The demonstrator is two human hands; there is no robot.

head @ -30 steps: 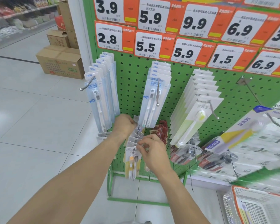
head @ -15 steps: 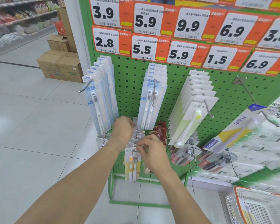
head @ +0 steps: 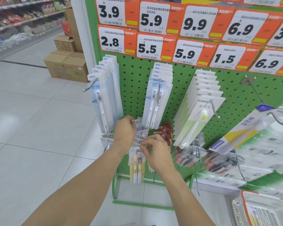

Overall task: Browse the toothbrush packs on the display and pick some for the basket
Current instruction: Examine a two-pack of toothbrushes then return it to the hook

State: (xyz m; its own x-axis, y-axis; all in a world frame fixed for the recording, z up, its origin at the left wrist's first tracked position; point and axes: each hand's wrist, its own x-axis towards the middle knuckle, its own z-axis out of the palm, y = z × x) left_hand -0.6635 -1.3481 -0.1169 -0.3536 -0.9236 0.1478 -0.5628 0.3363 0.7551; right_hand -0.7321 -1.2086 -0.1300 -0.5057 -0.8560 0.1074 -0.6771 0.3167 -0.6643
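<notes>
Several yellow-carded toothbrush packs (head: 136, 163) hung in a row on a low hook (head: 138, 150) of the green pegboard display (head: 134, 88), the front one dangling at the hook's tip. The right hand (head: 155, 152) pinched the top edge of that front pack between thumb and fingertips; the left hand (head: 125, 132) was curled over the cards farther back on the same hook, seemingly pinching one of them (its fingertips were mostly hidden). Taller blue packs (head: 103, 101) hung just above, their lower ends near the left hand. The basket (head: 268, 212) sat low to the right, well apart from both hands. The likely trouble, I judged: pulling the front card at an angle could snag its hole on the upturned hook tip and tear it, or drag neighbouring packs off onto the floor (head: 39, 128).
</notes>
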